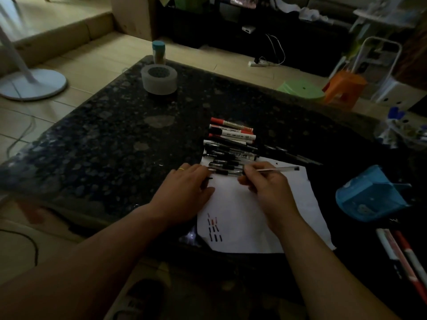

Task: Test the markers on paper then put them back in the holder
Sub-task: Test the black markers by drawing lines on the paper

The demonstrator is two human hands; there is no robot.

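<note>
Both forearms reach in over white paper sheet (242, 218) with short ink test strokes, left hand (184, 192) palm-down, fingers curled on small dark cap, right hand (268, 188) pinching clear-barrel pen (277, 169), row of red and black markers (231, 144) beyond, tipped blue plastic holder (372, 195) right.

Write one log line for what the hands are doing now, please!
right hand: holding clear pen | left hand: on paper edge | test marks: present | blue holder: tipped over
</note>
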